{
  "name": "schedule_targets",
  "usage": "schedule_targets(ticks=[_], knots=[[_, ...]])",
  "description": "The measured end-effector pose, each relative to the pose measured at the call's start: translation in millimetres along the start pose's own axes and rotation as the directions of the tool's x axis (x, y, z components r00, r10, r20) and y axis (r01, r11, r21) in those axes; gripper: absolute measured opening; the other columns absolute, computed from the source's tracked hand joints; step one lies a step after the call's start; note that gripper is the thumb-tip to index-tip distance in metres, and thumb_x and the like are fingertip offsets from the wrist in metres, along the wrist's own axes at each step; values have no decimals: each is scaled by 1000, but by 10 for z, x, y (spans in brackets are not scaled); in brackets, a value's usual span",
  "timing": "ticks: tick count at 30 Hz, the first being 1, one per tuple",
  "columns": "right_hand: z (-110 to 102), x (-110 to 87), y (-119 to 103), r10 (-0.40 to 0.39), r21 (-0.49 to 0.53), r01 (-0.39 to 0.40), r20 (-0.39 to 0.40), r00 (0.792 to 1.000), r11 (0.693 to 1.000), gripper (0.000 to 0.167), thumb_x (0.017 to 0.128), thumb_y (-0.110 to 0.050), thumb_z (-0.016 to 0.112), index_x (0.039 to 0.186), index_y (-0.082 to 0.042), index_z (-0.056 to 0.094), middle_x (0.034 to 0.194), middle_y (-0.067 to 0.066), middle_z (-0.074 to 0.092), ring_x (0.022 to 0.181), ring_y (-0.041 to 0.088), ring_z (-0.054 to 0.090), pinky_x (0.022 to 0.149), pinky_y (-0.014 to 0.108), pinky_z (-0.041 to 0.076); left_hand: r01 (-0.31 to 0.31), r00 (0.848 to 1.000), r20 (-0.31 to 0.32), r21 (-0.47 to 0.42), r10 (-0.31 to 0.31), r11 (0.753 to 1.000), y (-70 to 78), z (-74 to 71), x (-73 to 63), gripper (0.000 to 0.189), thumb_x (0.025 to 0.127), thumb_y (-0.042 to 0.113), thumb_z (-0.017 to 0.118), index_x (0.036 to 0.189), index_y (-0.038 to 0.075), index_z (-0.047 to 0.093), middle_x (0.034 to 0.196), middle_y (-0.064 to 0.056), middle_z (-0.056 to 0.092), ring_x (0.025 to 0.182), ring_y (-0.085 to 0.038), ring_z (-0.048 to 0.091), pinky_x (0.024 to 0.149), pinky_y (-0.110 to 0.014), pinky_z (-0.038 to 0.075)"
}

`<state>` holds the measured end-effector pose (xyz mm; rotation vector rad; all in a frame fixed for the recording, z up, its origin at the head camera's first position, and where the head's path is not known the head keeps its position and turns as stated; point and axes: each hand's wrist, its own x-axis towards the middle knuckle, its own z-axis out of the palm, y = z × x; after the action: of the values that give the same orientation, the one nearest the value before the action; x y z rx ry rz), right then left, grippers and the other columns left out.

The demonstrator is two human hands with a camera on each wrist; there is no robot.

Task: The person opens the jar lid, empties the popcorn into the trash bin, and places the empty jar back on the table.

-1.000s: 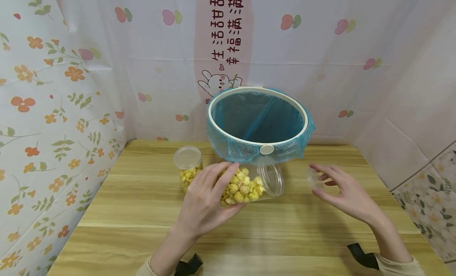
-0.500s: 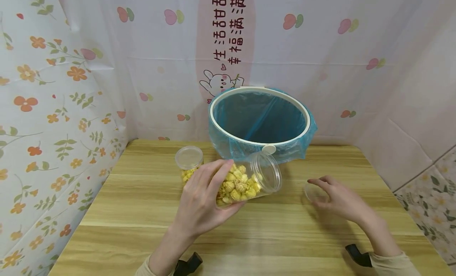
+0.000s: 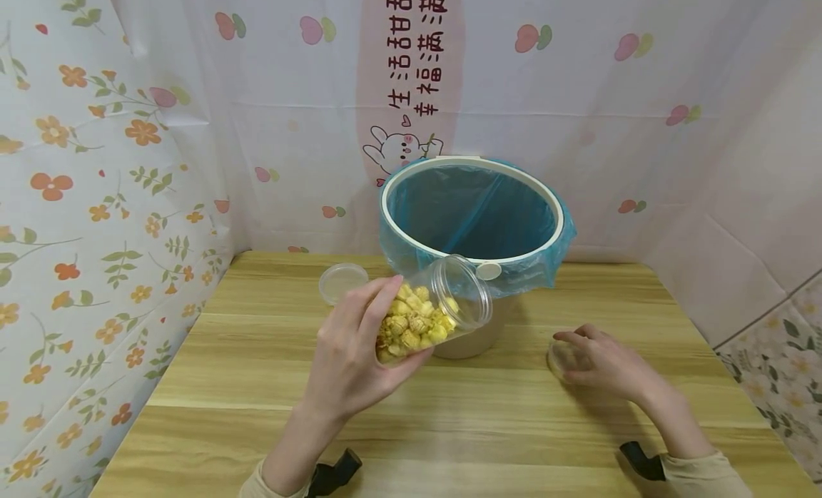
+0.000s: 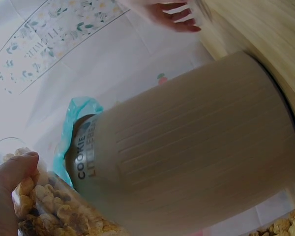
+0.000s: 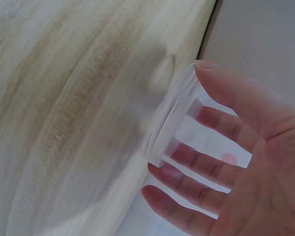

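My left hand (image 3: 349,352) grips a clear plastic jar (image 3: 417,319) of yellow popcorn. The jar is lidless and tilted, its mouth raised toward the right, in front of the bin (image 3: 472,341). Popcorn (image 4: 51,211) shows behind the thumb in the left wrist view. On the right side, my right hand (image 3: 606,362) holds a clear round lid (image 5: 174,115) by its rim, thumb on one edge and fingers on the other, low over the table. Whether the lid touches the wood I cannot tell. A second, lidded jar (image 3: 343,280) stands behind my left hand, its body mostly hidden.
The bin, lined with a blue plastic bag (image 3: 559,252) under a white ring, stands at the back middle of the wooden table (image 3: 257,384). Patterned cloth (image 3: 289,127) hangs along the back and left. A tiled surface (image 3: 783,341) lies beyond the table's right edge.
My left hand has lifted the popcorn jar off the table and tilted its mouth upward, shifting slightly left. My right hand has lowered the lid toward the table.
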<state>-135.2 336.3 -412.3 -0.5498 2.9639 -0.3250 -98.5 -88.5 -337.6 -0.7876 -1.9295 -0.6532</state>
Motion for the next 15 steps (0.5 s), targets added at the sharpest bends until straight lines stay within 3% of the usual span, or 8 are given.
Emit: schedule_targets(ticks=[15], knots=[[121,57,54,-24,-57,22,-33,999,998,65,75,-35,90,131,-13,67,114,11,65,94,28,64,63,38,52,27,999,-27,-10,-27,1000,-86,-39,6,83,72,43,88,136,0,58,127,-14,65,110,-28,63,88,-46,60]])
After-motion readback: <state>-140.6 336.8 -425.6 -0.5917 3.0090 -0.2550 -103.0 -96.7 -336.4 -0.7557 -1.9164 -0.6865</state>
